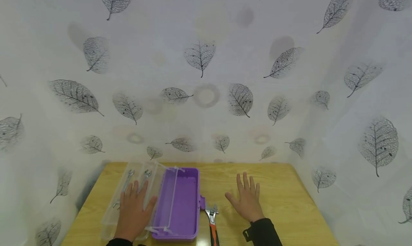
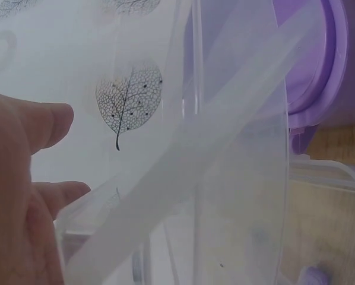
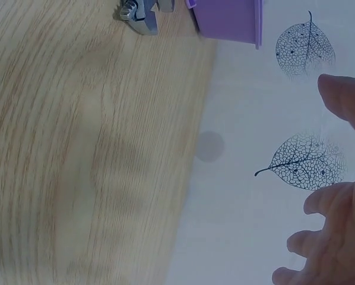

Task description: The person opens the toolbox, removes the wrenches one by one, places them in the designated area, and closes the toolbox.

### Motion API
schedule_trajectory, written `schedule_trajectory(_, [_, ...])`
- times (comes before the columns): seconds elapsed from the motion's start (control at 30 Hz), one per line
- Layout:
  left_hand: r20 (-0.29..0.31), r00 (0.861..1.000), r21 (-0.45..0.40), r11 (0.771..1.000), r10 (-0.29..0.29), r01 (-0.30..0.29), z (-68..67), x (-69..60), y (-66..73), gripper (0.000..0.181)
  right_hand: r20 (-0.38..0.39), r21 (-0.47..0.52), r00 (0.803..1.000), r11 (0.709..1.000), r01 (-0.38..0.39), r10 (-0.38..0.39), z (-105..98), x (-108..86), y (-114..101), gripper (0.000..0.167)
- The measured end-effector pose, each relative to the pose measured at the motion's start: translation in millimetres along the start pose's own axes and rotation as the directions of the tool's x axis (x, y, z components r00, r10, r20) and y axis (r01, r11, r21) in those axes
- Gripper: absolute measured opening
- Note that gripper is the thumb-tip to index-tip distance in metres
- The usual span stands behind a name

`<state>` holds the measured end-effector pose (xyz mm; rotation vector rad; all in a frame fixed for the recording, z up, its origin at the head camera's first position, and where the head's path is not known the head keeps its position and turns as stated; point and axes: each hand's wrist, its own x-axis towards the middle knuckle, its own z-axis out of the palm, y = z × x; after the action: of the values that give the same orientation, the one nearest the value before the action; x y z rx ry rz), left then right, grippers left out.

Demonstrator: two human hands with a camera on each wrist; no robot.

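Observation:
A purple toolbox (image 1: pixel 185 206) lies open on the table, its transparent lid (image 1: pixel 111 212) folded out to the left. Metal wrenches (image 1: pixel 128 178) show through or within the clear part; one wrench head (image 1: pixel 147 173) sits near the left fingertips. My left hand (image 1: pixel 133 212) is spread over the lid with straight fingers; whether it touches is unclear. In the left wrist view the clear plastic (image 2: pixel 237 178) stands beside the hand. My right hand (image 1: pixel 247 203) hovers with fingers spread, holding nothing. Between it and the toolbox lies an adjustable wrench (image 1: pixel 212 219) with an orange-and-black handle.
The wooden table (image 1: pixel 276 192) ends at a pale curtain (image 1: pixel 206 128) with leaf prints, which hangs behind it and along both sides. A purple latch (image 1: pixel 202 202) juts from the toolbox's right side towards the adjustable wrench.

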<state>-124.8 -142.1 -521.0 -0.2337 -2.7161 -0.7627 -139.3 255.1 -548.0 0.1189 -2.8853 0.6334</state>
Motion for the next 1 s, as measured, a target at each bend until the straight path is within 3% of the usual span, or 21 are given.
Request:
schedule_trajectory(0.2, [0.03,1.0,0.007,1.0,-0.006,0.006,-2.9,5.2,-0.7,0.061,-0.002,0.02,1.0,1.0,0.0,0.0,2,-0.8,1,0.092])
schedule_trajectory(0.3, [0.035,0.999,0.019,1.0,-0.017,0.016,-4.4,8.4,-2.4,0.05,0.017,0.034,1.0,0.999,-0.008,0.007,4,-2.1,2,0.092])
schedule_trajectory(0.4, [-0.029,0.999,0.07,0.997,-0.029,0.031,-4.8,9.8,-5.6,0.038,0.034,0.058,0.999,0.998,-0.014,0.012,5,-3.7,3,0.092])
schedule_trajectory(0.47, [-0.099,0.992,0.103,0.991,-0.077,0.087,-5.4,9.3,-6.8,0.033,0.041,0.073,0.999,0.997,-0.021,0.018,4,-4.8,3,0.094])
schedule_trajectory(0.53, [-0.124,0.981,0.126,0.978,-0.15,0.166,-7.2,8.2,-6.9,0.032,0.047,0.086,0.999,0.996,-0.03,0.026,3,-5.7,4,0.097])
schedule_trajectory(0.63, [-0.087,0.962,0.146,0.952,-0.258,0.268,-9.9,7.4,-7.0,0.034,0.071,0.096,0.996,0.994,-0.052,0.045,4,-6.9,5,0.1])
schedule_trajectory(0.7, [-0.036,0.957,0.17,0.942,-0.289,0.291,-11.0,7.7,-8.4,0.035,0.082,0.105,0.995,0.992,-0.065,0.057,6,-8.0,6,0.101])
schedule_trajectory(0.83, [0.033,0.947,0.207,0.929,-0.319,0.306,-13.8,9.8,-11.5,0.035,0.083,0.159,0.994,0.984,-0.077,0.064,10,-11.4,7,0.098])
schedule_trajectory(1.0, [0.054,0.945,0.184,0.933,-0.323,0.309,-18.3,12.0,-13.0,0.024,0.102,0.225,0.992,0.969,-0.099,0.078,16,-13.8,5,0.092])
